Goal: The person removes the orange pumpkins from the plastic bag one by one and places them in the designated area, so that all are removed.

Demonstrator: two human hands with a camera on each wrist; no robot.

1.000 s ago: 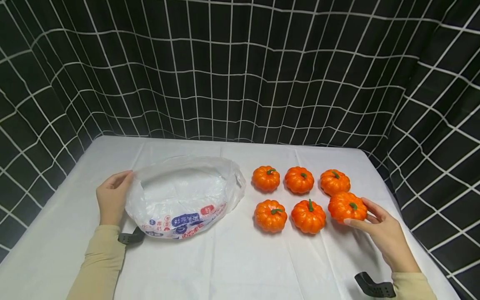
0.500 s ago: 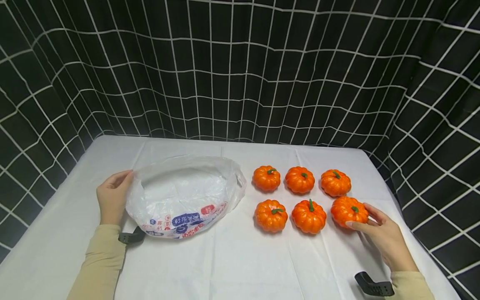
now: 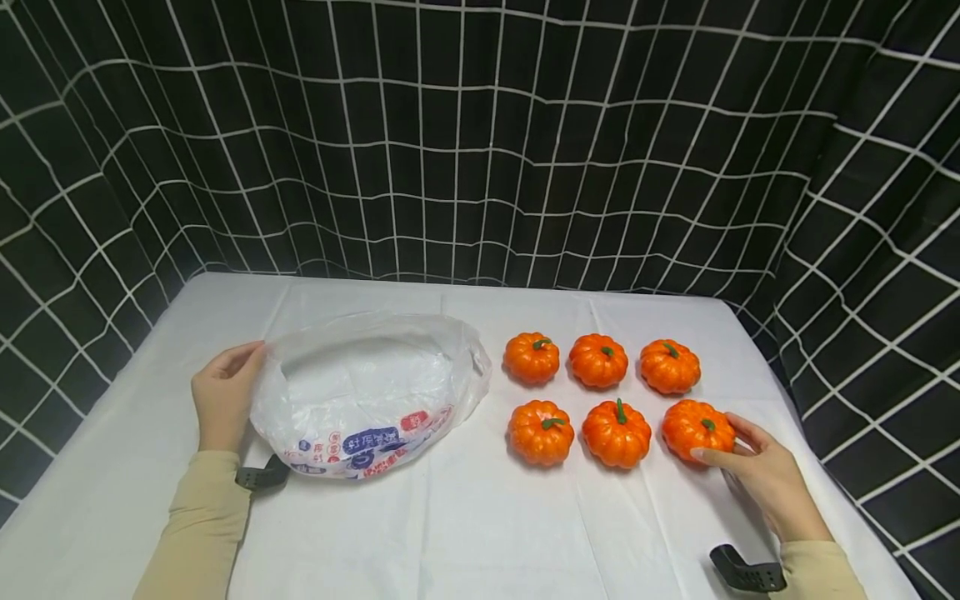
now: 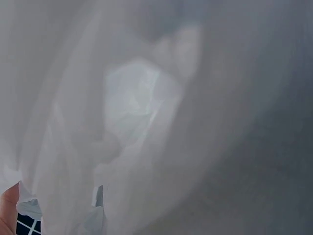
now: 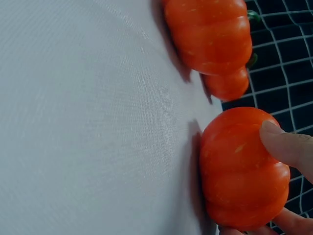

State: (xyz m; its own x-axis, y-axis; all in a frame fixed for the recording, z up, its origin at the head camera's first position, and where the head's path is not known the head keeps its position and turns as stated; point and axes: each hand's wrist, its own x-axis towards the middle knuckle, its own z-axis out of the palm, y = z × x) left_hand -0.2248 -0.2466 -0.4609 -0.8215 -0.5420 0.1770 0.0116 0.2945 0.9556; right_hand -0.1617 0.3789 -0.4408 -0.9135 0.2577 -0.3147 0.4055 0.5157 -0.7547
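Observation:
On the left, my left hand (image 3: pixel 227 389) pinches the left rim of a thin white plastic bag (image 3: pixel 375 375), its mouth spread wide and red and blue print along its front. In the left wrist view the blurred bag film (image 4: pixel 132 107) fills nearly everything, and only a bit of a finger (image 4: pixel 8 208) shows at the lower left. My right hand (image 3: pixel 772 479) grips a small orange pumpkin (image 3: pixel 696 429) with a green stem at the front right of the group. The right wrist view has the thumb (image 5: pixel 288 144) on the pumpkin's top side and fingers beneath, with the pumpkin (image 5: pixel 242 171) right at the cloth.
Two rows of pumpkins stand right of the bag: three at the back, including the left one (image 3: pixel 532 358) and right one (image 3: pixel 670 367), and two more (image 3: pixel 542 432) in front. White cloth (image 3: pixel 487 533) covers the table. A black gridded curtain (image 3: pixel 480 150) surrounds it.
My right hand has lowered its pumpkin toward the table and slightly toward me, opening a gap from the back right pumpkin. The left hand and bag stay as they were.

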